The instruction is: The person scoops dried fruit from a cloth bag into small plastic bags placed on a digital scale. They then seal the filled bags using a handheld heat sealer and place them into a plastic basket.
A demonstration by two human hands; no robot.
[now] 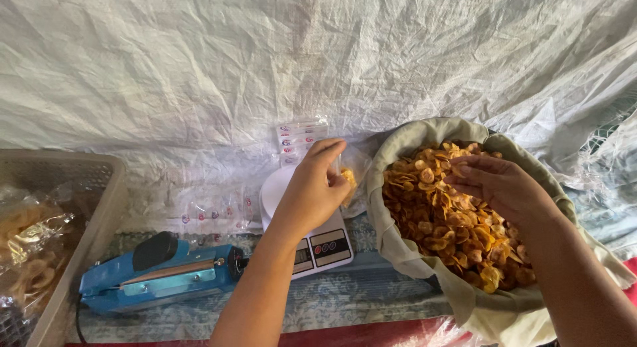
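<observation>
White sheeting behind counter (371, 300). Left hand (312, 191) pinches clear bag (350, 178) over scale (318, 244); right hand (501, 184), fingers loosely spread, over chips (438, 221), just right of bag.

the small clear plastic bag (350, 178) stands upright over the white scale (317, 237), its mouth open at the top, pinched at its near edge by the left hand (312, 191). it is see-through and crinkled, and a small heap of golden chips shows through its lower part; much of it is hidden behind the fingers. the chips (451, 221) are thin round slices, yellow to orange-brown, some curled, piled loosely in a large sack (398, 247) of pale cloth whose rim is rolled down. the pile lies just right of the bag, nearly touching it, under the right hand (497, 184), whose fingertips hang bunched just above the slices.
</observation>
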